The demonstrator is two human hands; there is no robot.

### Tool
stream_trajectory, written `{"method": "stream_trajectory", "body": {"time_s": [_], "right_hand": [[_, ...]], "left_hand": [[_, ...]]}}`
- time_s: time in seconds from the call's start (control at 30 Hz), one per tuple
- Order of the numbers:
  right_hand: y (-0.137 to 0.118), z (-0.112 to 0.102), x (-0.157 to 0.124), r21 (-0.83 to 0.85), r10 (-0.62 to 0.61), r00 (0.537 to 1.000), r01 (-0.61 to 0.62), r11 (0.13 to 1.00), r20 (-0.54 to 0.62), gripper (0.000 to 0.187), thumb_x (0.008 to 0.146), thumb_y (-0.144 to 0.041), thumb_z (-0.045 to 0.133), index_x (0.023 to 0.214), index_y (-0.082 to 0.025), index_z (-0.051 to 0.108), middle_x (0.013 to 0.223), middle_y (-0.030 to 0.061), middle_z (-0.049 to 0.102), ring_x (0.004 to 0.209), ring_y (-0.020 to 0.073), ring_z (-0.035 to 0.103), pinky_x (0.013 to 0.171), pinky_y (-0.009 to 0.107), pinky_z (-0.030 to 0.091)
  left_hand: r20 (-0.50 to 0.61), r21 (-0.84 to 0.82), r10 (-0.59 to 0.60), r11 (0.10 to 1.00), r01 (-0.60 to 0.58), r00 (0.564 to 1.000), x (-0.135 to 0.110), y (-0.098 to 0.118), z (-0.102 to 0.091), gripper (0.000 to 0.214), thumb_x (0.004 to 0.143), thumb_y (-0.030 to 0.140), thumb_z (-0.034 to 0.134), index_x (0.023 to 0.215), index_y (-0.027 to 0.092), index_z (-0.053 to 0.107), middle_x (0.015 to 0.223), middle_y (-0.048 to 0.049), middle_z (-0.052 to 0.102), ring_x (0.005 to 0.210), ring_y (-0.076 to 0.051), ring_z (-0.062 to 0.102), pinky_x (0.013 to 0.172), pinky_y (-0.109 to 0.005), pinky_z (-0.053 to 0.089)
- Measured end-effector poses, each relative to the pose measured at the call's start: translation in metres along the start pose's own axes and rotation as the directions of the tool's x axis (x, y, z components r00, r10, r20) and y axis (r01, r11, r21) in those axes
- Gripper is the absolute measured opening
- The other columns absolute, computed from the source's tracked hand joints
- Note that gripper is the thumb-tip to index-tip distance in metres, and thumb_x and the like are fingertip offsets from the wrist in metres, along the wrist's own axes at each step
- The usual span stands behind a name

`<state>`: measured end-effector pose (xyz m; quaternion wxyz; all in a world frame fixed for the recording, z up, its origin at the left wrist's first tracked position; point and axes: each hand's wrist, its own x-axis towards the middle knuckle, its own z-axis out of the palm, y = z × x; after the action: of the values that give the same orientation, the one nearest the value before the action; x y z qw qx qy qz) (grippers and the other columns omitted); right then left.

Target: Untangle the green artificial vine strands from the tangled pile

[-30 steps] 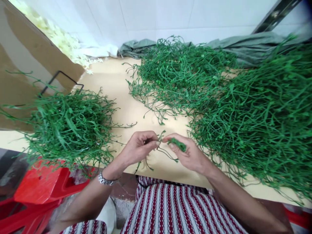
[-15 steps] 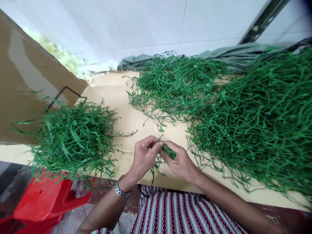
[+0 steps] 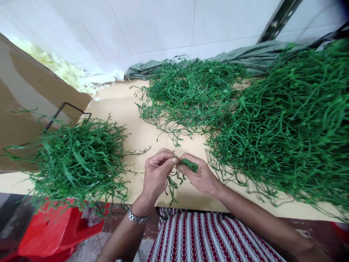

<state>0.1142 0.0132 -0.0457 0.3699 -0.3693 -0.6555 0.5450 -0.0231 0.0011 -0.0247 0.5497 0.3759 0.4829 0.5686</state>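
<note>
- Reading the clock from the place between the fingertips, with twelve toward the white tiled wall (image 3: 152, 25).
- Just off centre toward nine: left hand (image 3: 156, 171), nearly closed, thumb pressed against bent fingers, pinching a thin stem (image 3: 173, 154); partly hidden under the thumb.
- Just off centre toward four: right hand (image 3: 203, 176), curled, thumb and fingers wrapped around a short green bundle (image 3: 190, 165).
- Between the two sets of fingertips: contact or a very narrow gap, impossible to tell which.
- Dangling at six, close under the hands: loose stems (image 3: 172, 187), green and thin.
- At nine, apart from the hands: left heap (image 3: 81, 156) of green stems, on the tan tabletop (image 3: 114, 98), spilling over its near edge.
- At twelve: middle heap (image 3: 191, 91) of similar stems.
- Between two and three: right heap (image 3: 289, 131), much larger, running into the middle heap.
- Between nine and ten, beyond the left heap: brown cardboard (image 3: 32, 94), tilted, with a black wire frame (image 3: 73, 107) beside it.
- At ten, behind the cardboard: pale yellow pieces (image 3: 60, 67).
- From eleven round toward two: grey-green cloth (image 3: 261, 60), bunched along the wall.
- Near eight, below the tabletop: red plastic stool (image 3: 49, 233).
- Between seven and eight: silver watch (image 3: 134, 217).
- From five to six: striped clothing (image 3: 201, 236).
</note>
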Motion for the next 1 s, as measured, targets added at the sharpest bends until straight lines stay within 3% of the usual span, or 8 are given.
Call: {"method": "stream_trajectory", "body": {"time_s": [0.2,0.43,0.57,0.67,0.73,0.8,0.9,1.0], "right_hand": [[0.0,-0.002,0.005,0.318,0.034,0.987,-0.083,0.945,0.156,0.038,0.079,-0.055,0.049,0.072,-0.017,0.049,0.062,-0.0024,0.048,0.057,0.0101,0.044,0.055,0.024,0.038],[0.002,-0.004,0.001,-0.014,-0.13,0.974,0.135,0.991,0.186,0.032,0.088,-0.041,0.044,0.07,-0.016,0.052,0.066,-0.0002,0.046,0.063,0.0116,0.044,0.06,0.026,0.036],[0.0,-0.022,-0.002,0.051,-0.177,0.982,0.18,0.982,-0.067,0.023,0.087,-0.038,0.047,0.077,-0.019,0.055,0.078,0.0033,0.05,0.072,0.0146,0.05,0.063,0.028,0.042],[-0.003,-0.042,-0.005,0.066,-0.187,0.889,0.235,0.97,-0.418,0.021,0.085,-0.038,0.048,0.073,-0.021,0.052,0.089,0.0058,0.052,0.084,0.0187,0.053,0.074,0.033,0.045],[-0.006,-0.051,-0.007,0.061,-0.185,0.846,0.248,0.967,-0.501,0.018,0.085,-0.035,0.048,0.074,-0.021,0.05,0.086,0.0058,0.055,0.086,0.0204,0.055,0.078,0.036,0.044],[-0.01,-0.052,-0.01,0.034,-0.174,0.882,0.209,0.977,-0.439,0.012,0.086,-0.031,0.047,0.079,-0.022,0.05,0.071,0.003,0.054,0.072,0.0187,0.057,0.07,0.035,0.047],[-0.015,-0.042,-0.011,-0.166,-0.224,0.959,0.195,0.967,-0.175,0.007,0.086,-0.022,0.047,0.09,-0.022,0.052,0.066,0.0011,0.054,0.06,0.015,0.054,0.057,0.028,0.045],[-0.014,-0.026,-0.007,-0.384,-0.331,0.932,0.362,0.849,0.147,0.024,0.082,-0.013,0.047,0.104,-0.02,0.053,0.082,0.0049,0.059,0.071,0.0157,0.056,0.061,0.027,0.044]], "left_hand": [[0.111,-0.209,-0.168,0.96,0.188,0.98,0.0,0.0,0.002,0.012,0.064,0.02,0.068,0.06,0.013,0.06,0.066,-0.003,0.062,0.039,-0.003,0.039,0.036,-0.018,0.018],[0.126,-0.303,-0.231,0.917,0.259,0.965,0.01,0.0,-0.005,0.016,0.071,0.024,0.063,0.065,0.016,0.051,0.034,0.0094,0.034,0.03,-0.004,0.027,0.038,-0.018,0.022],[0.019,-0.21,-0.17,0.963,0.17,0.985,0.013,0.005,-0.013,0.016,0.072,0.024,0.063,0.066,0.015,0.051,0.04,0.0057,0.047,0.033,-0.005,0.035,0.038,-0.018,0.02],[-0.053,-0.149,-0.105,0.984,0.096,0.993,0.013,0.009,-0.019,0.015,0.072,0.024,0.062,0.067,0.016,0.051,0.042,0.0048,0.048,0.035,-0.006,0.039,0.037,-0.018,0.019],[-0.068,-0.125,-0.066,0.991,0.057,0.996,0.012,0.01,-0.021,0.017,0.071,0.025,0.064,0.065,0.016,0.051,0.044,0.0048,0.048,0.036,-0.006,0.04,0.036,-0.018,0.019],[-0.066,-0.116,-0.036,0.993,0.028,0.997,0.011,0.01,-0.019,0.017,0.069,0.025,0.065,0.064,0.015,0.052,0.048,0.0048,0.048,0.037,-0.006,0.041,0.036,-0.018,0.022],[-0.055,-0.105,-0.009,0.994,0.003,0.998,0.009,0.008,-0.014,0.016,0.07,0.024,0.064,0.064,0.015,0.053,0.052,0.0034,0.052,0.041,-0.007,0.045,0.038,-0.018,0.027],[-0.015,-0.101,0.0,0.995,-0.002,1.0,0.007,0.008,-0.008,0.015,0.071,0.025,0.063,0.064,0.015,0.054,0.059,-0.0004,0.06,0.047,-0.008,0.047,0.046,-0.021,0.035]]}}
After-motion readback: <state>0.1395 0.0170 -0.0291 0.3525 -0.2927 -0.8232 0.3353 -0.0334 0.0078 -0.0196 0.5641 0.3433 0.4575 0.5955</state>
